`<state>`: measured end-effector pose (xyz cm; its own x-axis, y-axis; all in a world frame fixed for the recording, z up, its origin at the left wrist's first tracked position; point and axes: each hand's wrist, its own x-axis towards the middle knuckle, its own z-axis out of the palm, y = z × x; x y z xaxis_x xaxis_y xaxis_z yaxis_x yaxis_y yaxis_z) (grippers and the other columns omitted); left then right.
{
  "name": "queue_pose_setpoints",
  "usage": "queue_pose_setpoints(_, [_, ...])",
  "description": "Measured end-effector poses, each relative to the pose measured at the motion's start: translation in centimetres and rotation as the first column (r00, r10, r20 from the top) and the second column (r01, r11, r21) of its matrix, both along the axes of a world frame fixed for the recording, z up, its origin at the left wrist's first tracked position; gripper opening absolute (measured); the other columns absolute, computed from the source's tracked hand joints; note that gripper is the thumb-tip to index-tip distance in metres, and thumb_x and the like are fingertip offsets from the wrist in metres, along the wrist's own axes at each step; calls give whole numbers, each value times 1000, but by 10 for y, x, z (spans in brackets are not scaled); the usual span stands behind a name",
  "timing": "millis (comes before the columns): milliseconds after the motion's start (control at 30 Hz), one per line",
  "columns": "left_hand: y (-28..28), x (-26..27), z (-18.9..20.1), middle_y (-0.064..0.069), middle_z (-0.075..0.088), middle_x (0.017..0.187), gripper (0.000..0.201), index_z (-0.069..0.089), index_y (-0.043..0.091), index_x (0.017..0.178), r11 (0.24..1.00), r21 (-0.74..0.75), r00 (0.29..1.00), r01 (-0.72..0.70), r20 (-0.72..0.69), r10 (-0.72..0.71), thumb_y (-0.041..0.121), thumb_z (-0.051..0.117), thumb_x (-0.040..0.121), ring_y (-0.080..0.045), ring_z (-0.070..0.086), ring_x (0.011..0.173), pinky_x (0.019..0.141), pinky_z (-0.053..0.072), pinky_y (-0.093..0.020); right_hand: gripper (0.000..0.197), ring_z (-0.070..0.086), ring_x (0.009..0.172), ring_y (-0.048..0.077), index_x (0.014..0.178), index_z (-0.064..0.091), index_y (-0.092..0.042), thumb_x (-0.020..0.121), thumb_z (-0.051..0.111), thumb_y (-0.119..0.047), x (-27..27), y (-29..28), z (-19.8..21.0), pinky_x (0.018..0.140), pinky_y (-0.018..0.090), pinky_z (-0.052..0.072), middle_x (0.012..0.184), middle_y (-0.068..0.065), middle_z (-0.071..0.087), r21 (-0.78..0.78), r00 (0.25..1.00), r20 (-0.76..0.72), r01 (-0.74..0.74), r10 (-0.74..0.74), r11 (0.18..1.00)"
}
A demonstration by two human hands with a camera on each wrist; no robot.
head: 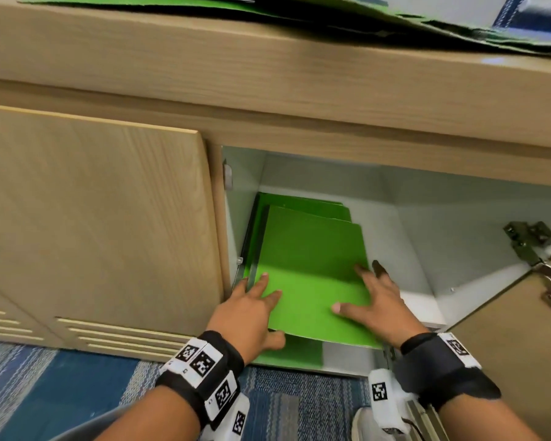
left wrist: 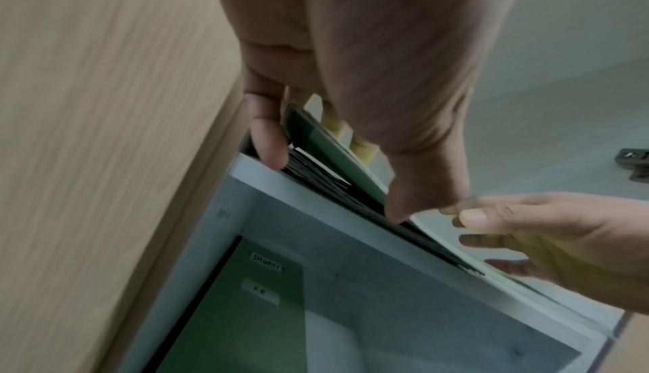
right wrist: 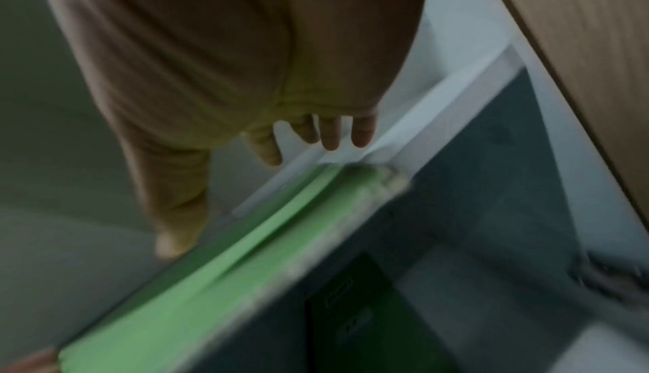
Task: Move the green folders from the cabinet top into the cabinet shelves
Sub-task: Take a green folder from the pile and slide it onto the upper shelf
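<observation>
L hand (head: 250, 308) grips near-left corner of top green folder (head: 309, 275), fingers flat above, thumb under; R hand (head: 377, 300) spread flat on its right edge. Matte card stack on white upper shelf (head: 407, 246), overhanging front lip; room to right. More folders (head: 363, 17) on woodgrain cabinet top (head: 204, 55)

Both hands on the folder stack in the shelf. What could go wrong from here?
1. The top green folder sits skewed on the stack, its near edge past the shelf lip; it may slide out when released.
2. The left hand works tight against the closed door; fingers could get pinched.
3. More green folders on the cabinet top overhang its edge and could fall.
</observation>
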<state>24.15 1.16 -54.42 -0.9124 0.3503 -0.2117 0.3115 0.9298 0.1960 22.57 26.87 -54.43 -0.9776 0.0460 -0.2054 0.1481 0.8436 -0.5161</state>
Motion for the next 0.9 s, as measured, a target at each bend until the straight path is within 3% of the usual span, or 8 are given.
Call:
queue_pose_setpoints(100, [5,3,1,1,4,162,77,19,32,151,999,-26,1000,-21,-11,21,59,50,85,-32,8,147,113,32,-45,128,5,148,24,151,8,-45,43,64,-87,7,-11,-3,119,44,17,162,0,5,189,966,138,-243,219,952])
queue_pose_setpoints(167, [7,4,0,-2,5,162,73,18,28,151,998,-63,999,-31,-31,29,58,44,90,-33,3,148,112,32,-45,122,-3,149,22,151,5,-46,51,70,-77,8,-15,-7,119,45,11,162,-6,-3,245,939,191,-329,287,912])
queue_pose_setpoints(267, [9,12,2,-6,8,161,62,25,22,148,989,-128,997,-75,-46,70,44,45,93,-35,1,148,110,34,-47,103,4,148,20,150,16,-46,66,75,-56,4,-16,-10,119,43,18,162,-9,6,253,948,121,-315,293,915])
queue_pose_setpoints(333, [13,22,8,-12,17,157,56,35,17,141,976,-189,991,-107,-98,89,39,47,90,-35,10,145,109,31,-47,97,8,146,20,148,22,-45,68,75,-53,1,-16,-11,118,42,21,161,-10,12,238,950,104,-312,296,920])
queue_pose_setpoints(400, [16,33,14,-11,33,137,47,42,16,128,971,-195,977,-137,-186,100,40,47,87,-30,29,130,99,34,-42,95,10,146,21,148,23,-45,69,75,-52,-1,-20,-12,118,43,22,161,-10,13,252,946,100,-324,308,912])
queue_pose_setpoints(533, [12,40,20,-2,38,118,42,34,20,116,984,-94,972,-151,-195,130,46,48,86,-22,39,112,90,41,-36,94,14,144,22,148,22,-45,69,74,-52,-6,-29,-13,114,47,25,159,-9,16,314,952,86,-306,294,899])
queue_pose_setpoints(733, [1,27,10,-3,34,131,50,36,23,128,991,-78,978,-109,-188,93,48,47,86,-24,33,121,94,41,-37,95,18,143,25,146,25,-46,67,77,-51,-18,-34,-13,113,48,27,158,-9,21,317,964,78,-266,255,910])
queue_pose_setpoints(900, [-3,16,-6,-4,1,160,61,18,26,149,995,-83,989,-53,-139,41,30,42,93,-28,5,146,110,28,-41,94,18,144,24,146,27,-45,66,78,-51,-28,-36,-11,112,49,31,159,-12,20,334,966,72,-258,249,906])
